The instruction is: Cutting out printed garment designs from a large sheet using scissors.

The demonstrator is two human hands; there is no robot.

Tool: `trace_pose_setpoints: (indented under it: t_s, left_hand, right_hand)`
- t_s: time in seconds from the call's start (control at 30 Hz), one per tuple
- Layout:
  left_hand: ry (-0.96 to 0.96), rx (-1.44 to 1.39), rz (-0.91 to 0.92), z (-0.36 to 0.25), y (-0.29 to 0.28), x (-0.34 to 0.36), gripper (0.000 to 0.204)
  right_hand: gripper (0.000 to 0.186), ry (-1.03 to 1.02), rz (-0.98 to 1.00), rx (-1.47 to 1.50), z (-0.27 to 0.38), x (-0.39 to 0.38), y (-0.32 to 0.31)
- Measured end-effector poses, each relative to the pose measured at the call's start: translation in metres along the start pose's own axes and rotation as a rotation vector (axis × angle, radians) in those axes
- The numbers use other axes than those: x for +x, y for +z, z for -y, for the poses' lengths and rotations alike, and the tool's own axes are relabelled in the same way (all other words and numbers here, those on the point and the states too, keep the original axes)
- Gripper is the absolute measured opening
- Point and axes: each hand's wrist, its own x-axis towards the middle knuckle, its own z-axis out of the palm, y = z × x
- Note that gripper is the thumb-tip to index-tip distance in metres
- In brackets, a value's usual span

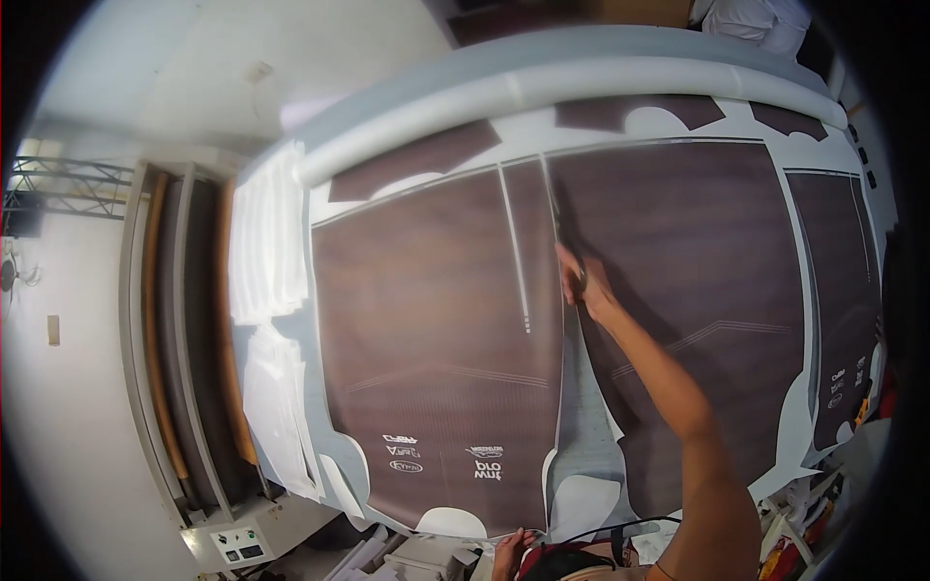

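Note:
A wide printed sheet with dark brown pattern panels (436,281) on a white ground lies on the pale blue-grey table (591,397). My right hand (586,281) grips what look like dark scissors (581,273), partly hidden by the fingers, at the join between the left panel and the middle panel (688,242). Below this hand the two panels are parted, showing the table in a tapering gap; above it they meet. At the bottom, my left hand (515,542) pinches the near edge of the left panel.
A long white roll (620,79) runs along the table's far side. Folded white sheets (266,232) lie at the left end, beside a machine with rollers (179,339) and a control box (232,544). Clutter sits below the near edge; white cloth (756,24) shows beyond the far side.

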Motion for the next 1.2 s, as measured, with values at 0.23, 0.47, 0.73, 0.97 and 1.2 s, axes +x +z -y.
trace_pose_setpoints:
  t_s: [0.23, 0.47, 0.73, 0.97, 1.2]
  left_hand:
    - [-0.086, -0.108, -0.101, 0.033, -0.036, 0.031, 0.023]
    - [-0.076, -0.15, -0.114, 0.034, -0.038, 0.031, 0.022]
    - [-0.048, -0.11, -0.086, 0.03, -0.035, 0.029, 0.024]
    - [-0.047, -0.154, -0.097, 0.035, -0.036, 0.028, 0.025]
    - [-0.041, -0.126, -0.09, 0.027, -0.026, 0.02, 0.027]
  right_hand:
    - [0.056, 0.009, -0.079, 0.002, 0.026, 0.025, 0.021]
    - [0.054, -0.049, -0.121, -0.003, 0.02, 0.035, 0.027]
    - [0.048, -0.107, -0.142, -0.052, 0.031, 0.055, 0.027]
    - [0.053, -0.152, -0.151, -0.1, 0.019, 0.031, 0.016]
    - [0.052, -0.139, -0.147, -0.233, 0.009, -0.051, -0.035]
